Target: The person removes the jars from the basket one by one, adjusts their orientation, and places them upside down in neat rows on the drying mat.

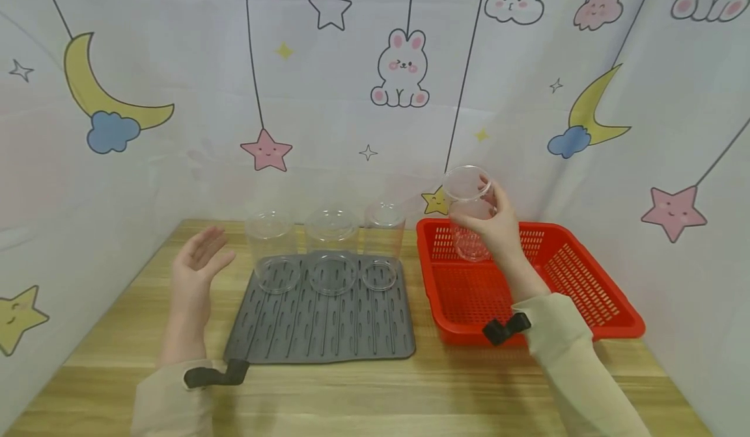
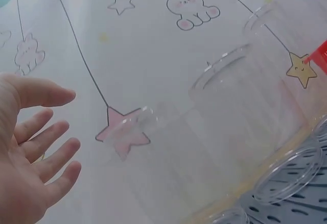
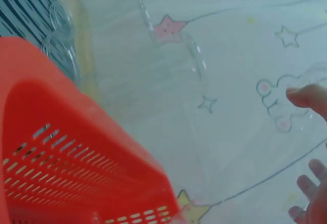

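My right hand (image 1: 498, 228) holds a clear plastic jar (image 1: 469, 193) by its side, thumb and fingers spread around it. The jar stands upright over the back left part of the red basket (image 1: 445, 336), its lower end below the rim's height in the head view. In the right wrist view, only the thumb and some fingertips of that hand (image 3: 311, 183) show at the right edge. My left hand (image 1: 196, 261) is raised with relaxed fingers and holds nothing, left of the nearest of three clear jars (image 1: 271, 238) standing along the back of a grey drying mat (image 1: 319, 333).
The other two jars, the middle one (image 1: 332, 241) and the right one (image 1: 384, 235), stand close beside each other. The basket's slotted wall sits just right of the mat on the wooden table (image 1: 328, 398). A patterned cloth (image 1: 328, 92) hangs directly behind.
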